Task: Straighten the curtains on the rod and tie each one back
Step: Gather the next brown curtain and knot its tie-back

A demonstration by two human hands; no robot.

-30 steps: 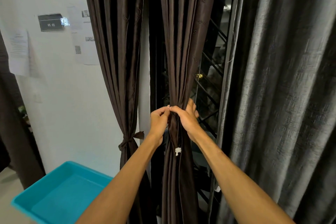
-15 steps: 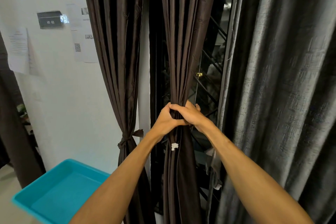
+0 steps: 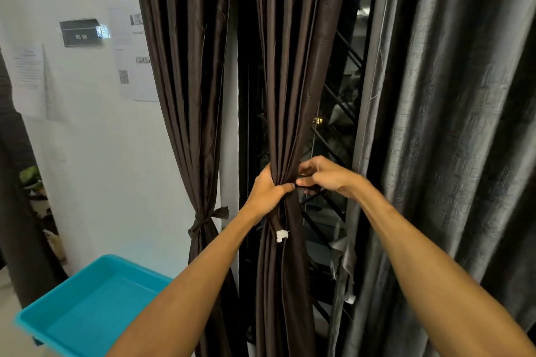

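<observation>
Two dark brown curtains hang side by side. The left brown curtain (image 3: pixel 185 81) is gathered at its waist by a knotted brown tie-back (image 3: pixel 207 219). My left hand (image 3: pixel 268 193) grips the bunched middle brown curtain (image 3: pixel 293 66) at waist height. My right hand (image 3: pixel 323 175) is just right of it, fingers curled and pinching a dark strip of tie-back at the curtain's right edge. A white tag (image 3: pixel 281 235) hangs on the curtain just below my left hand. A grey curtain (image 3: pixel 452 124) hangs loose on the right.
A turquoise plastic tray (image 3: pixel 72 320) sits at lower left. A white wall (image 3: pixel 95 153) with papers and a small dark sign is on the left. Behind the curtains is a dark window with a diagonal metal grille (image 3: pixel 339 113).
My right hand has shifted right, off the front of the bunched curtain to its right edge. My left hand has closed more fully round the curtain.
</observation>
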